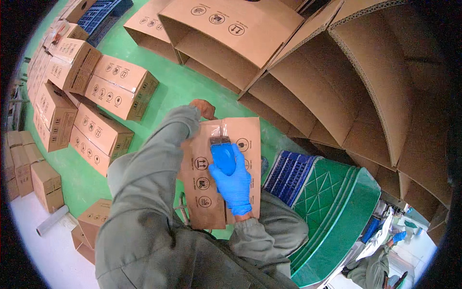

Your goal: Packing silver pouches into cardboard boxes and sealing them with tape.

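A cardboard carton (202, 213) stands between my knees, its top printed with handling symbols. My right hand (232, 184), in a blue glove, grips a blue hand-held tape dispenser (223, 157) over the middle of the carton top. Clear packing tape (219, 129) shows on the cardboard just past the dispenser's dark head. At the carton's far left corner is my bare left hand (204, 108), its fingers bent and partly hidden, so its hold is unclear. A seam runs down the carton top below the gloved hand.
Closed cartons (115, 86) stand on the green floor (158, 104) at left. Open cartons (231, 39) are stacked above and right. A green plastic crate (325, 202) sits at my right. A film roll (52, 220) lies lower left. Another person (371, 267) is at lower right.
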`<state>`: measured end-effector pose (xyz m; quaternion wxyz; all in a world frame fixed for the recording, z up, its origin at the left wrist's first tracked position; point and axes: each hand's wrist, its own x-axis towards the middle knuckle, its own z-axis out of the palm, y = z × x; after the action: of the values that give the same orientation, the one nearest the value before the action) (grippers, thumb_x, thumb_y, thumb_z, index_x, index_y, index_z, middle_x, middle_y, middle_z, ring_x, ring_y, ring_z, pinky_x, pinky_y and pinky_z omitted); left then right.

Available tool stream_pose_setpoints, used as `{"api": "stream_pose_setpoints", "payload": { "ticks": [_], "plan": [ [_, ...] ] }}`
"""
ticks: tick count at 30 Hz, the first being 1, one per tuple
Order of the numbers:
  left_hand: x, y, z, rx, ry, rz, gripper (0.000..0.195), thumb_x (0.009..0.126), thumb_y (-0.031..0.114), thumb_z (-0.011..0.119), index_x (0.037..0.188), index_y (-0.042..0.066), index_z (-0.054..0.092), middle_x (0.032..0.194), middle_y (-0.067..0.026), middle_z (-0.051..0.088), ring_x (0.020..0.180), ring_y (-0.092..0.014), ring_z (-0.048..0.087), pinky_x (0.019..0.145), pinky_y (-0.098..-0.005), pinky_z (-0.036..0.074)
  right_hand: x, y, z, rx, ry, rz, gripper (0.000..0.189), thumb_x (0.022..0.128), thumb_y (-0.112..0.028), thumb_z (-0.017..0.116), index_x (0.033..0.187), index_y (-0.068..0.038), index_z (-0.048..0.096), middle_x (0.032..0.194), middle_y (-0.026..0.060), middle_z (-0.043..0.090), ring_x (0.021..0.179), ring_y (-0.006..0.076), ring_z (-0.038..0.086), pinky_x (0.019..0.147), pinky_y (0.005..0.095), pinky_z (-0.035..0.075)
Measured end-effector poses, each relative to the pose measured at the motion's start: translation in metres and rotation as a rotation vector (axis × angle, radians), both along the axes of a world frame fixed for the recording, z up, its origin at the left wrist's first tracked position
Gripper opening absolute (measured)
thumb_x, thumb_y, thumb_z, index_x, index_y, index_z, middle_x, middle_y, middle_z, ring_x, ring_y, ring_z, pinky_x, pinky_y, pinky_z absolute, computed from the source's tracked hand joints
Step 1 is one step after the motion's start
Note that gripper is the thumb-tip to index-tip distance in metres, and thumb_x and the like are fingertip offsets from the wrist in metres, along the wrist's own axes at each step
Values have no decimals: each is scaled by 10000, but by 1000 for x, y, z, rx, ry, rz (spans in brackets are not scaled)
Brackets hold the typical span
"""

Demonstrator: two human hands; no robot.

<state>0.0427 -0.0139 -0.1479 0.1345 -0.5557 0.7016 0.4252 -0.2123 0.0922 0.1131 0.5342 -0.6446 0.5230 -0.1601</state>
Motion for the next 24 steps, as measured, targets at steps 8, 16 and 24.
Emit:
{"api": "stream_pose_setpoints", "payload": {
  "ticks": [8,16,24],
  "plan": [
    [-51,32,177,154,292,558,935,837,776,296,1143,-43,627,1234,-237,573,1158,-378,534,1024,-456,377,-7,7,13,-134,169,43,809,742,-365,730,1405,-72,371,1087,222,635,942,351,642,804,430,508],
    [-86,52,201,-374,-161,419,692,930,600,321,1164,27,631,1191,-240,597,1165,-381,535,1050,-510,322,-70,60,26,-239,438,234,676,829,-393,571,1403,-92,378,866,264,645,759,439,630,670,522,500],
    [-186,231,199,-660,215,-161,831,901,611,417,1467,28,242,1549,-134,190,1443,-257,145,1145,-538,135,-131,127,48,-196,478,269,647,818,-366,588,1407,-172,403,897,256,644,788,431,630,698,505,511]
  ]
}}
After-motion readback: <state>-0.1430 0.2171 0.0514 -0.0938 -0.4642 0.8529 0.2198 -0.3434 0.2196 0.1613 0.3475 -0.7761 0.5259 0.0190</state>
